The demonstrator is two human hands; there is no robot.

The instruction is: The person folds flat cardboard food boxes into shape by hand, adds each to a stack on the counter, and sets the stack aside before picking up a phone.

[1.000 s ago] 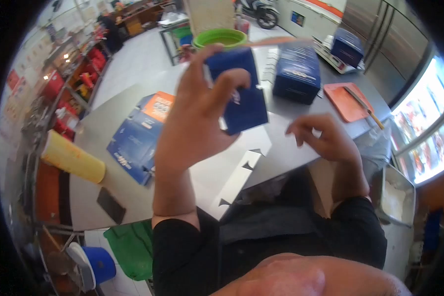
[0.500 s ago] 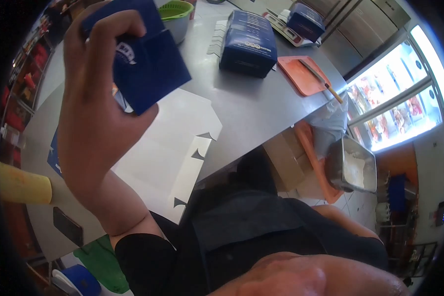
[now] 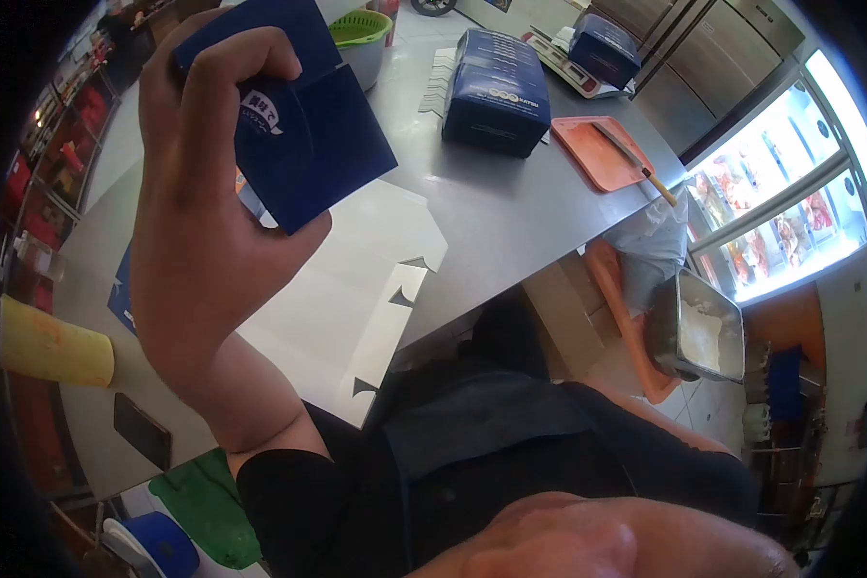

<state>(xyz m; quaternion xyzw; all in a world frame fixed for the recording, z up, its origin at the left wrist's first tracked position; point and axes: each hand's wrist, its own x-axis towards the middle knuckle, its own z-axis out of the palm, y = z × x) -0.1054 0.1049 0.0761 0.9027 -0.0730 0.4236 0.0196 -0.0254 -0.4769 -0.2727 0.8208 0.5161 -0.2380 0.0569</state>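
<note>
Metal desk (image 3: pixel 511 223) space holds stacked blue cartons (image 3: pixel 496 120), an orange tray (image 3: pixel 580 152) bearing a knife (image 3: pixel 659 187), and a slotted white sheet (image 3: pixel 328 299). Raised near the sheet, a dark blue carton piece (image 3: pixel 332 144) sits gripped between the left hand's (image 3: pixel 197 260) curled fingers and thumb; whether the right hand, out of sight, holds anything I cannot tell.
</note>
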